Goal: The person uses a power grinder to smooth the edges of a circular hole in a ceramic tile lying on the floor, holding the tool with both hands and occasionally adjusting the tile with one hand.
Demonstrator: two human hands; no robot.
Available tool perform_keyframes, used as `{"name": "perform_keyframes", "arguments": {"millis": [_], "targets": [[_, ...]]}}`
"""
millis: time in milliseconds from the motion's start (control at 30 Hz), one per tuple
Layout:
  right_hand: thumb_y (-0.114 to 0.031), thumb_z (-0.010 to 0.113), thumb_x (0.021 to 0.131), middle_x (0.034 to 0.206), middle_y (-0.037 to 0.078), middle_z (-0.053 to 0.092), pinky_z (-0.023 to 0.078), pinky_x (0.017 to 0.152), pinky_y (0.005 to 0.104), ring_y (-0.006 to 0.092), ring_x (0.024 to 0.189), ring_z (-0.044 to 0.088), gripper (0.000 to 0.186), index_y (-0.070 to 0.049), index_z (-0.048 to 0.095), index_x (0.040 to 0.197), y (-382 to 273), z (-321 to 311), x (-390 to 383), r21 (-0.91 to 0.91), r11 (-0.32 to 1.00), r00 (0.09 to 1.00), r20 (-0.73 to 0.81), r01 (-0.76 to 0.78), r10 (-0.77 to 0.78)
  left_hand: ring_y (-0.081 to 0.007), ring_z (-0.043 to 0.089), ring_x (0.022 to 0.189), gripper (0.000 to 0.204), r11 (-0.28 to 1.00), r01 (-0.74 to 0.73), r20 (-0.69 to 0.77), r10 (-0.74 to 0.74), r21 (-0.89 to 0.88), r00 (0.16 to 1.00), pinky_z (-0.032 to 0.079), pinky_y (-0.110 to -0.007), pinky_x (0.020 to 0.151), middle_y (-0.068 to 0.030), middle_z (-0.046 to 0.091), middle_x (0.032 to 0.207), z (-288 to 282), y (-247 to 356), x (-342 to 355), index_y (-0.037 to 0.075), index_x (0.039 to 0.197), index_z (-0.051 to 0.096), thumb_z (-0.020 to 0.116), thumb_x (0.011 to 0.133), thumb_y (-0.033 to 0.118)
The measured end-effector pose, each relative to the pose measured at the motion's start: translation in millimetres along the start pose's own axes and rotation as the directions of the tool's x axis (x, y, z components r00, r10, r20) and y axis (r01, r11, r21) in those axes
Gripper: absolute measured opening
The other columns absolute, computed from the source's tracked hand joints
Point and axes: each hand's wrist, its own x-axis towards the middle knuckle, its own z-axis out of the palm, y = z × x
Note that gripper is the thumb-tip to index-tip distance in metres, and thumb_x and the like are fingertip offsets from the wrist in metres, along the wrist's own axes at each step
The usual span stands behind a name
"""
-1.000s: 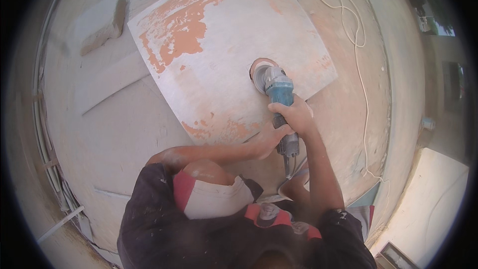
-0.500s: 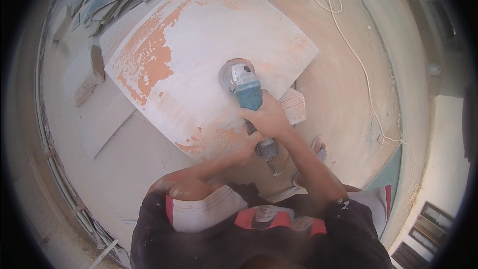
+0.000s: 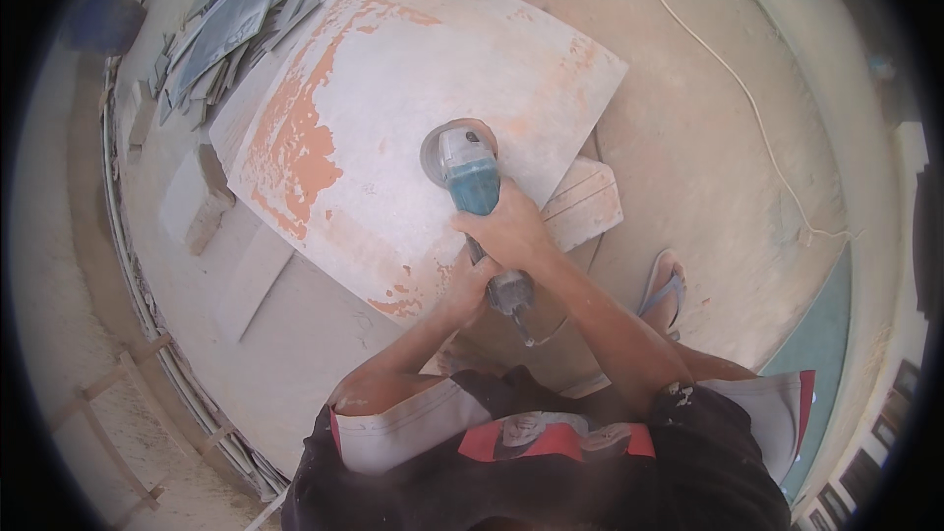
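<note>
A teal angle grinder (image 3: 472, 187) with a grey metal head rests its disc side against a broad pale slab (image 3: 393, 108). The disc's rim looks smeared, and the slab shows orange patches along its left and lower edges. My right hand (image 3: 513, 226) is wrapped round the grinder's body behind the head. Just below it, my left hand (image 3: 466, 283) closes on the rear part of the same tool. The slab lies tilted across the picture, and its underside is hidden.
Thin grey slabs (image 3: 231, 34) are heaped at the far left. A pale block (image 3: 202, 199) and a long board (image 3: 258, 275) lie beside the slab. Another pale piece (image 3: 585, 205) juts out at its right. A white cable (image 3: 723, 74) trails across the right floor. My sandalled foot (image 3: 666, 285) stands near.
The whole view has shifted, so my right foot shows more fully. Both hands keep hold of the grinder, whose head sits slightly further left in the picture.
</note>
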Motion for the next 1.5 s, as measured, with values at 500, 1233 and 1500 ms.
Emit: {"name": "perform_keyframes", "arguments": {"millis": [500,1233,1500], "targets": [[-0.035,0.081,0.073,0.105,0.030,0.071,0.057,0.087,0.0430,0.0393,0.099,0.072,0.065,0.013,0.063,0.114,-3,-15,19,0.006,0.999,0.997,0.072,-0.037,0.036,-0.0239,0.071,0.096,0.048,1.000,0.021,0.020,-0.021,-0.003,1.000,0.060,-0.040,0.082,-0.0132,0.066,0.115,7,6,13,0.001,0.132,0.050,0.062,0.094,0.028],[-0.032,0.081,0.074,0.101,0.027,0.072,0.057,0.084,0.0421,0.0354,0.094,0.073,0.058,0.010,0.066,0.111,4,-14,24,0.078,0.996,0.996,0.085,-0.049,0.042,-0.0243,0.072,0.090,0.046,1.000,0.021,-0.002,-0.020,0.019,1.000,0.061,-0.040,0.079,-0.0131,0.067,0.108,3,3,20,-0.001,0.130,0.052,0.063,0.094,0.026],[-0.033,0.081,0.074,0.104,0.028,0.072,0.057,0.086,0.0421,0.0366,0.098,0.073,0.060,0.011,0.066,0.112,9,-12,24,0.082,0.996,0.998,0.056,-0.022,0.017,-0.0242,0.072,0.091,0.046,0.999,0.007,-0.013,-0.006,0.041,1.000,0.061,-0.040,0.078,-0.0130,0.068,0.109,2,-2,22,0.000,0.130,0.053,0.063,0.094,0.027]]}}
